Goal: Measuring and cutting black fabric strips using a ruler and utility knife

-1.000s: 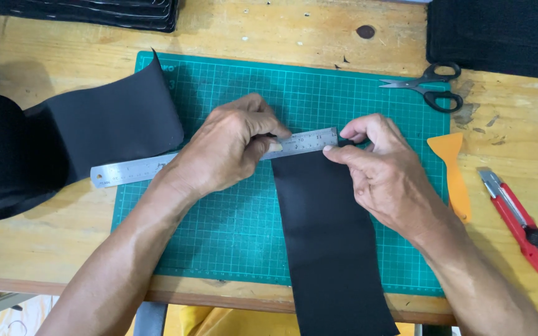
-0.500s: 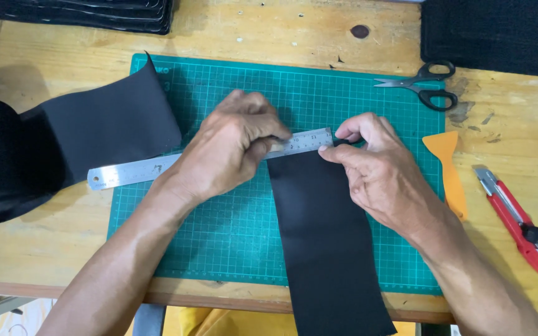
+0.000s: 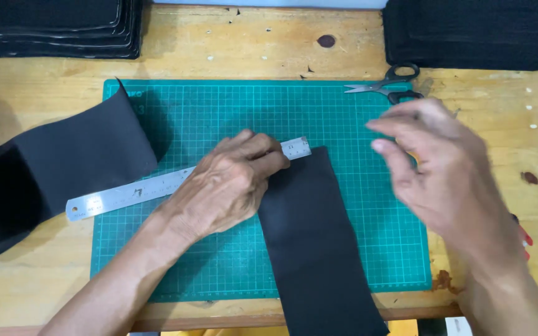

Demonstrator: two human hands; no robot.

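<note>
A steel ruler (image 3: 132,194) lies slanted across a green cutting mat (image 3: 231,118). My left hand (image 3: 225,183) presses down on the ruler near its right end, fingertips at the top edge of a black fabric strip (image 3: 312,242) that runs off the table's near edge. My right hand (image 3: 443,174) hovers blurred above the mat's right side, fingers apart, holding nothing. It hangs just below the scissors (image 3: 387,87).
A wide black fabric band (image 3: 76,155) curls in from the left over the mat's corner. Stacks of black material sit at the back left (image 3: 57,28) and back right (image 3: 474,34). A red-handled tool (image 3: 524,236) peeks out behind my right wrist.
My right hand has lifted off the strip's top edge and swung right and up toward the scissors. The ruler's right end has slid left. My left hand stays pressing the ruler.
</note>
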